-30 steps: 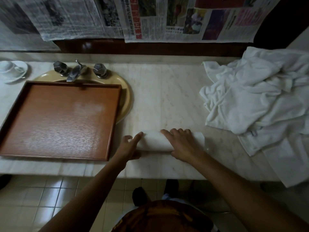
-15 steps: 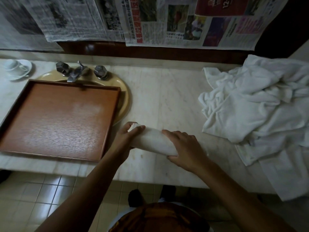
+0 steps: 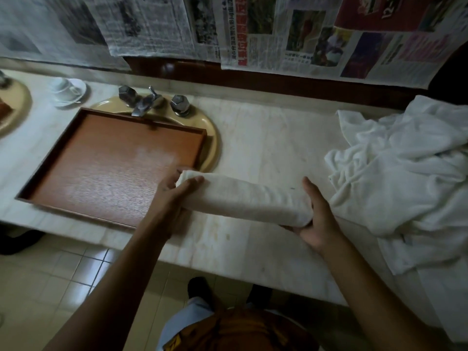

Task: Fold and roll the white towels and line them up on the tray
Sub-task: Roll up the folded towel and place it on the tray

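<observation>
A rolled white towel (image 3: pixel 243 197) is held above the marble counter, lying left to right. My left hand (image 3: pixel 174 196) grips its left end, which reaches over the right edge of the brown wooden tray (image 3: pixel 109 168). My right hand (image 3: pixel 316 216) cups its right end from below and behind. The tray has nothing on it and sits over the yellow sink (image 3: pixel 214 138). A heap of loose white towels (image 3: pixel 405 168) lies on the counter at the right.
A chrome tap with two knobs (image 3: pixel 149 102) stands behind the tray. A white cup on a saucer (image 3: pixel 67 89) sits at the back left. Newspapers (image 3: pixel 253 29) cover the wall. The counter's front edge (image 3: pixel 228 264) runs just below my hands, with tiled floor beneath.
The roll lay on the counter under both hands; it has since been lifted and carried left toward the tray. My right hand slid from its middle to its right end.
</observation>
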### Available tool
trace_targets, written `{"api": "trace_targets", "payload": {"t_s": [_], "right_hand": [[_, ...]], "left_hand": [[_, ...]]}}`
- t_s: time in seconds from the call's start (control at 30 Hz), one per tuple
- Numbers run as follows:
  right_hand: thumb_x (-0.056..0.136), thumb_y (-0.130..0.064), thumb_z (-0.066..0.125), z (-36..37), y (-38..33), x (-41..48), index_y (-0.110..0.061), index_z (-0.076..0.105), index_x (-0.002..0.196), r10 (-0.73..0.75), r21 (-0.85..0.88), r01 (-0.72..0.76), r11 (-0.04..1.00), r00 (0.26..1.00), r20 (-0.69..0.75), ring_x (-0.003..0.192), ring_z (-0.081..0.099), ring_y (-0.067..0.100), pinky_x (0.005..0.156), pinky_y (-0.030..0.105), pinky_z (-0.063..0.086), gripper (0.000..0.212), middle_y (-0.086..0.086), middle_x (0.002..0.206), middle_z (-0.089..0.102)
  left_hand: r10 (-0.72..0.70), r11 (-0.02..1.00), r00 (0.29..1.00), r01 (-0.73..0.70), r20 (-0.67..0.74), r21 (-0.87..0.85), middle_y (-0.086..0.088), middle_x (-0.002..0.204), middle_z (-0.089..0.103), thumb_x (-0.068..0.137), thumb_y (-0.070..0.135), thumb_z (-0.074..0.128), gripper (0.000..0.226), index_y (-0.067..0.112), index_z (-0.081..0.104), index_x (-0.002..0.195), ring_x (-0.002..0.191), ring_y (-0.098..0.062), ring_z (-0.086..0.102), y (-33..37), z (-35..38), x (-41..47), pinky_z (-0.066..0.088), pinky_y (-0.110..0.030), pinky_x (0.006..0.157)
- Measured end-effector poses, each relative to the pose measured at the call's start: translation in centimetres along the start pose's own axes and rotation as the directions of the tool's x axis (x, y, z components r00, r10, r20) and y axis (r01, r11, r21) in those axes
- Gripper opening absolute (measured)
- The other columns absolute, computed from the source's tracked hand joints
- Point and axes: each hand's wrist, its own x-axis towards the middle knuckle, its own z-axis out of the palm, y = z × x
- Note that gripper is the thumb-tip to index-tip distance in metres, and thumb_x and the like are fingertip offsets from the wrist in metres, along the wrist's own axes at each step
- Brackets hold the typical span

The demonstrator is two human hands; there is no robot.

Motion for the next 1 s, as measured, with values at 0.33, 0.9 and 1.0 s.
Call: {"api": "trace_targets", "payload": {"t_s": [0.33,0.9,1.0], "right_hand": [[0.071,-0.044,0.071,13.8,0.0,5.3,-0.025,0.076,0.101,-0.357,-0.458,0.346,0.819,0.932,0.065,0.110,0.066,0.020,0.094,0.041,0.051,0.036,-0.004,0.109,0.074],[0.104,-0.050,0.048,34.8,1.0,13.2,-0.010,0.046,0.146,-0.272,-0.896,0.135,0.422,0.962,0.017,0.130,0.049,0.032,0.105,0.042,0.042,0.058,0.013,0.150,0.048],[0.103,-0.057,0.043,35.0,1.2,13.4,-0.010,0.050,0.143,-0.299,-0.927,0.073,0.368,0.953,-0.044,0.112,0.051,0.027,0.090,0.038,0.041,0.062,0.016,0.144,0.052]], "left_hand": [[-0.079,0.987,0.951,0.031,-0.299,-0.159,0.000,0.102,0.067,0.078,0.039,0.075,0.028,0.025,0.069,0.101,0.099,-0.019,0.062,-2.2,-9.7,-0.1,0.050,-0.041,0.079],[-0.190,0.855,0.982,0.178,-0.027,0.488,0.005,0.113,0.063,0.073,0.062,0.082,0.064,0.033,0.044,0.116,0.099,-0.014,0.068,-6.2,-18.8,0.7,0.064,-0.042,0.080],[-0.246,0.818,0.968,0.179,0.052,0.547,0.012,0.116,0.060,0.078,0.068,0.074,0.076,0.040,0.037,0.138,0.098,-0.011,0.067,-6.4,-18.2,1.7,0.065,-0.038,0.078]]}}
